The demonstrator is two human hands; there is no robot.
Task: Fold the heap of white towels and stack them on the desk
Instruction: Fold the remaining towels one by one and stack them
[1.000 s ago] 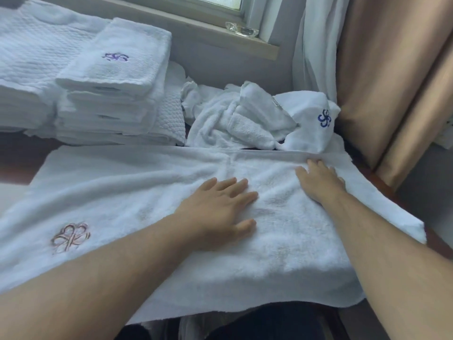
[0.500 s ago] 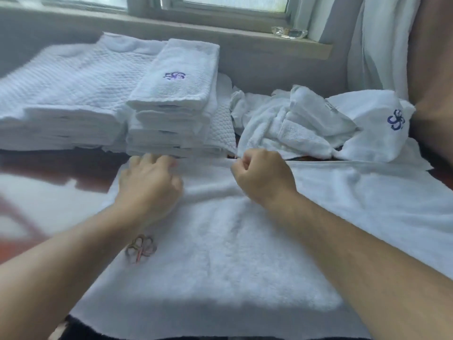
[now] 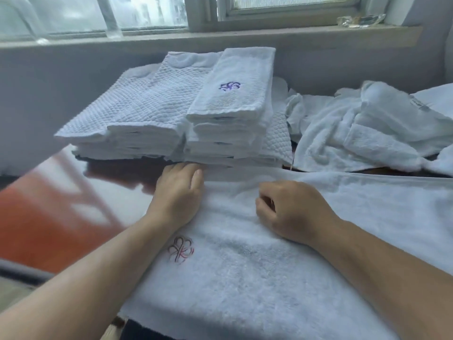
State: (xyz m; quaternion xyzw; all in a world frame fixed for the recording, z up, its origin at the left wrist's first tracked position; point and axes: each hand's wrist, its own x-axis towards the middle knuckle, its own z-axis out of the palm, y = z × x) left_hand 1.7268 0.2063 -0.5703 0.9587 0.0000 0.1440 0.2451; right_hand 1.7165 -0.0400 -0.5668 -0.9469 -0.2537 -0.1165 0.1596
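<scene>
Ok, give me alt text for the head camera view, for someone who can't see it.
A left hand and a right hand grip the far edge of a white towel spread on a glossy desk. Behind it stand stacks of folded towels, with a crumpled heap to their right, below a window.

You seem to be in a hotel guest room, or a housekeeping corner of one. You stand at a glossy red-brown wooden desk (image 3: pixel 61 217) set against a plain wall under a window (image 3: pixel 282 6), and a clear glass dish (image 3: pixel 360 19) sits on the deep sill (image 3: pixel 245 38). The linen tells you most: uniform white folded towels (image 3: pixel 230 114) stacked high, the top one stitched with a small purple emblem (image 3: pixel 229 86), beside a pile of quilted white mats (image 3: pixel 137 106), a loose heap (image 3: pixel 355 133), and a spread towel (image 3: pixel 245 278) bearing a red emblem (image 3: pixel 180 249).
</scene>
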